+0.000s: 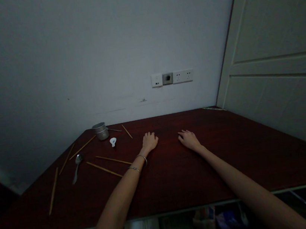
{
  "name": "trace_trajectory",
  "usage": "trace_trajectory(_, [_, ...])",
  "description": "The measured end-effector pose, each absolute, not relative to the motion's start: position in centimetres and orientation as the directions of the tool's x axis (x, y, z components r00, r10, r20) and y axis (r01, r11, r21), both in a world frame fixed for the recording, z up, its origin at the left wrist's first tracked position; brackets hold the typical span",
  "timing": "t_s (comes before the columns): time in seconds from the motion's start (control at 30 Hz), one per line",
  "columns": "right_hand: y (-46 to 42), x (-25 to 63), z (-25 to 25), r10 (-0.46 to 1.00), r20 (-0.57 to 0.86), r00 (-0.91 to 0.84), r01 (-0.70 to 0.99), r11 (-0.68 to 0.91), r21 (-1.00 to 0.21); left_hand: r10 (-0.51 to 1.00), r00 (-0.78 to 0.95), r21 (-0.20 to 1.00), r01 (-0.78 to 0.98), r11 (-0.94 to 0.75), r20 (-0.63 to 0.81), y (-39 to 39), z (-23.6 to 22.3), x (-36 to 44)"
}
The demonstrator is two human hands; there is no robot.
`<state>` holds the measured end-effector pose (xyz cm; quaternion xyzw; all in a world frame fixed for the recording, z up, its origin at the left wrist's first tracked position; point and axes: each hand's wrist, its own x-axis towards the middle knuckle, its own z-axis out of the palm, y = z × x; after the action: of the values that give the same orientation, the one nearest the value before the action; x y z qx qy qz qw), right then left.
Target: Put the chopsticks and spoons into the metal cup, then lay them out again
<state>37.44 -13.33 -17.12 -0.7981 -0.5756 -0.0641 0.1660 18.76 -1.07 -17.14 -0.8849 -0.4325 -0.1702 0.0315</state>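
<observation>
My left hand (150,141) lies palm down on the dark red tabletop (175,179), fingers loosely spread and nothing held. To its right, my right hand (189,139) rests on the same surface, fingers apart, also holding nothing. Left of my left arm lie two chopsticks (104,169), their near ends partly hidden by the forearm. A short white spoon (113,141) is farther left, near a metal cup (101,131) with a thin handle. A metal spoon (77,168) lies nearer the left edge.
More chopsticks (53,191) are scattered over the left side, one (127,131) near the wall. Sockets (183,76) sit on the wall behind. A panelled door (278,64) stands at the right. Below the front edge, a compartment holds assorted items (204,218).
</observation>
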Motion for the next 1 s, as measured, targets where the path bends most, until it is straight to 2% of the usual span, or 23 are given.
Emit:
trace_trajectory(0.27, [-13.2, 37.6, -17.1, 0.906, 0.260, 0.334, 0.938, -0.291, -0.190, 0.759, 0.571, 0.094, 0.777, -0.623, 0.312, -1.1, -17.1, 18.8])
trace_trajectory(0.4, [-13.0, 36.7, -16.1, 0.906, 0.263, 0.332, 0.937, -0.285, -0.200, 0.751, 0.622, 0.143, 0.741, -0.656, 0.224, -0.4, -16.3, 18.3])
trace_trajectory(0.47, [-12.7, 35.2, -15.1, 0.917, 0.290, 0.275, 0.954, -0.222, -0.201, 0.733, 0.644, 0.184, 0.710, -0.679, 0.218, 0.5, -15.3, 17.4])
trace_trajectory(0.57, [-12.1, 31.1, -13.2, 0.942, 0.314, 0.120, 0.974, -0.050, -0.222, 0.732, 0.613, 0.214, 0.705, -0.676, 0.297, 2.4, -13.1, 14.2])
trace_trajectory(0.7, [-11.1, 23.1, -11.0, 0.945, 0.300, -0.133, 0.947, 0.210, -0.243, 0.824, 0.428, 0.264, 0.802, -0.536, 0.370, 5.2, -9.5, 6.3])
trace_trajectory(0.8, [-10.2, 17.0, -10.3, 0.907, 0.270, -0.324, 0.878, 0.395, -0.270, 0.906, 0.102, 0.347, 0.901, -0.259, 0.411, 6.2, -7.7, -1.2])
trace_trajectory(0.83, [-10.0, 15.1, -10.3, 0.897, 0.243, -0.368, 0.859, 0.428, -0.280, 0.898, -0.015, 0.381, 0.909, -0.171, 0.439, 6.3, -7.3, -3.8])
trace_trajectory(0.9, [-9.5, 11.9, -10.4, 0.880, 0.200, -0.432, 0.831, 0.474, -0.291, 0.889, -0.224, 0.446, 0.895, 0.025, 0.400, 5.8, -6.7, -8.6])
trace_trajectory(1.0, [-8.7, 8.5, -10.8, 0.876, 0.143, -0.460, 0.825, 0.481, -0.295, 0.879, -0.370, 0.489, 0.851, 0.191, 0.300, 4.1, -6.5, -14.5])
